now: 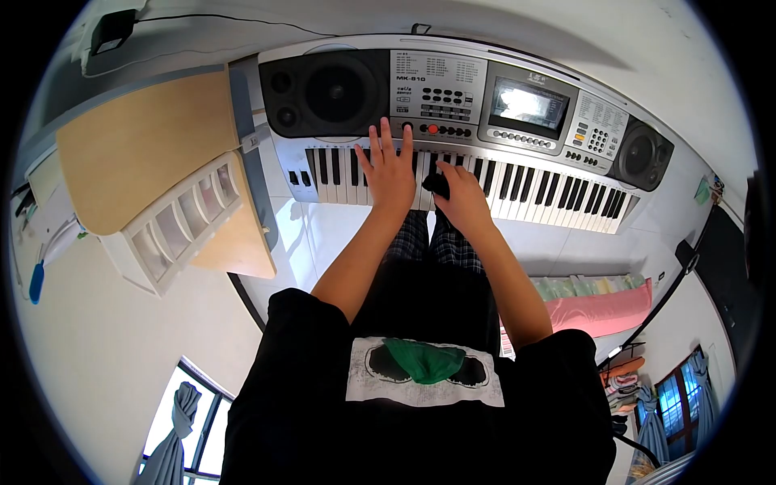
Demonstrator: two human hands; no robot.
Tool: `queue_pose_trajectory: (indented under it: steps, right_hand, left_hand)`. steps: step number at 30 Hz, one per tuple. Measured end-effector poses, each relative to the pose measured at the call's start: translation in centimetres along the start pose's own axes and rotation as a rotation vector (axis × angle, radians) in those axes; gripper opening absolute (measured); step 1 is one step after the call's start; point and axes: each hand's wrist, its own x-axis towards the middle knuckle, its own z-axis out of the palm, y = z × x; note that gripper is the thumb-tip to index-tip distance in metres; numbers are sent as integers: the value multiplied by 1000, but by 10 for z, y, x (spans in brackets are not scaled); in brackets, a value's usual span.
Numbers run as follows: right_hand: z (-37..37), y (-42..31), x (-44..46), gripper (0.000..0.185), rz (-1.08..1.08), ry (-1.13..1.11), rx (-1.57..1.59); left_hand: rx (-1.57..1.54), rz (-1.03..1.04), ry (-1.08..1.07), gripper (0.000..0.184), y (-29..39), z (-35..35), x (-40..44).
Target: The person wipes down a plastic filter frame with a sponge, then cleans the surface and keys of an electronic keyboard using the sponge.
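A silver electronic keyboard (440,133) with black and white keys stretches out in front of me. My left hand (390,174) lies over the keys toward the left, fingers spread, with the fingertips reaching the panel just above them. Right of it, my right hand (466,196) is closed around a small, soft-looking black object (436,185), perhaps a cloth, and is over the keys near the middle. The object's exact kind does not show. Red and black buttons and a lit display (529,105) are on the keyboard's panel, beyond my right hand.
A wooden desk (145,137) with a white compartment rack (174,218) stands at the left. Black speakers (335,90) are built into the keyboard's ends. A power adapter (112,31) with a cable is on the wall. A bed with pink bedding (602,311) lies at the right.
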Motion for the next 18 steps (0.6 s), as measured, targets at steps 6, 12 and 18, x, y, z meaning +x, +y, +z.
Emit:
queue_pose_trajectory:
  steps: [6, 12, 18]
  right_hand:
    - [2, 2, 3, 61, 12, -27, -3]
    - [3, 8, 4, 62, 6, 4, -9]
    - [-1, 6, 4, 63, 23, -18, 12]
  left_hand:
    - [38, 17, 13, 58, -2, -1, 7]
    - [-2, 16, -18, 56, -2, -3, 9]
    - [-51, -8, -34, 59, 1, -8, 4]
